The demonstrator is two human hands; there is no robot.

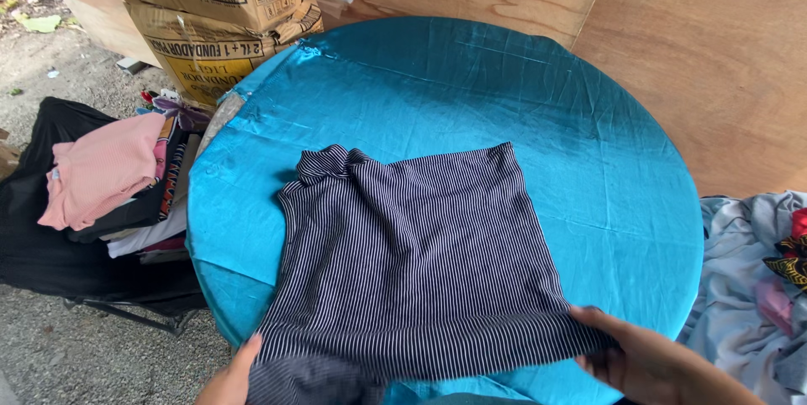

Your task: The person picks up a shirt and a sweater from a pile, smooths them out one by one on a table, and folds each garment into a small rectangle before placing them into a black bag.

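From where I stand, there is one view only, worn on the person's head, tilted steeply down and forward toward twelve o'clock. It sits close over the round table [471,77], whose near edge runs off the bottom. Cardboard boxes [210,14] lie at eleven o'clock, a plywood wall [698,43] at one.
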